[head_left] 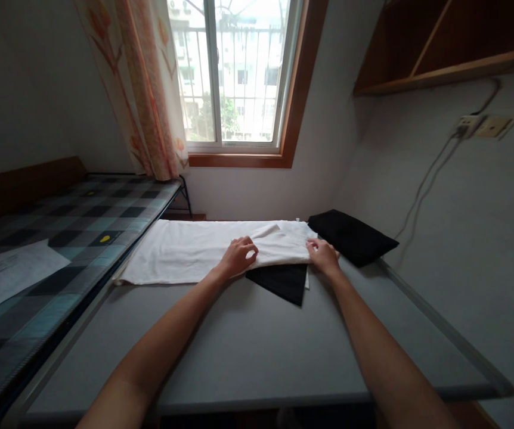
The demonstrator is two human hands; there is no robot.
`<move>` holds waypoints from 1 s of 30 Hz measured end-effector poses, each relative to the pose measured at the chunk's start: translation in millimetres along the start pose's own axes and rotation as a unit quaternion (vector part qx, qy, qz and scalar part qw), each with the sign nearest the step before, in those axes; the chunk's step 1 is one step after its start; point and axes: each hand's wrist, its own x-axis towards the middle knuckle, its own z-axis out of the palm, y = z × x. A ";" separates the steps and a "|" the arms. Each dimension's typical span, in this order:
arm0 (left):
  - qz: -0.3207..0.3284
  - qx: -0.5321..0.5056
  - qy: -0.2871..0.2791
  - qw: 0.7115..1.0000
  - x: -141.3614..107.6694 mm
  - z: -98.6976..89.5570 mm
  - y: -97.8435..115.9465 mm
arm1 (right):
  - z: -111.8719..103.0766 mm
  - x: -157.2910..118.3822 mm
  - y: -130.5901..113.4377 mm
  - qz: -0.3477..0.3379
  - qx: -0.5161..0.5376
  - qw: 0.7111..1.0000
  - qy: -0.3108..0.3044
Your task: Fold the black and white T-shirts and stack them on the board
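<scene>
Working the white cloth [180, 253] across the far side of the desk [248, 357]: right hand [323, 256] is pinching its right end, left hand [239, 255] is curling at its near edge, grip unclear. Even tension should be helping layers lie flat; black cloth [284, 283] is peeking out underneath.

Checked mattress [100, 223] at left, paper sheet [13, 274] on it. Floral curtain [143, 89] beside window [250, 77]. Wooden shelf [454, 67] upper right, above wall socket [492, 126]; cable [423, 180] hanging below.

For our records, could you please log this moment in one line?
left hand: on white cloth | right hand: at white cloth's right end | black cloth: beside right hand | surface: grey tabletop
</scene>
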 end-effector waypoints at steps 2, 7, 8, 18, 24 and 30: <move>0.021 -0.037 -0.093 0.995 2.9 -8.6 0.4 | -4.8 -3.5 12.3 0.008 0.043 0.999 -0.009; 0.003 -0.055 -0.209 0.976 5.8 -23.7 0.6 | -9.3 -2.2 28.4 -0.025 0.165 0.985 -0.037; 0.003 -0.056 -0.220 0.974 5.5 -25.6 1.2 | -9.7 -1.9 30.0 -0.027 0.176 0.983 -0.044; -0.003 -0.009 -0.220 0.975 3.2 -29.6 11.2 | -8.7 -2.7 37.0 -0.011 0.306 0.949 -0.080; 0.025 0.011 -0.179 0.983 0.3 -25.4 11.0 | -11.6 -4.5 38.0 -0.011 0.342 0.934 -0.104; 0.022 0.013 -0.203 0.979 -0.3 -28.8 15.7 | -15.5 -4.6 41.8 -0.034 0.313 0.933 -0.174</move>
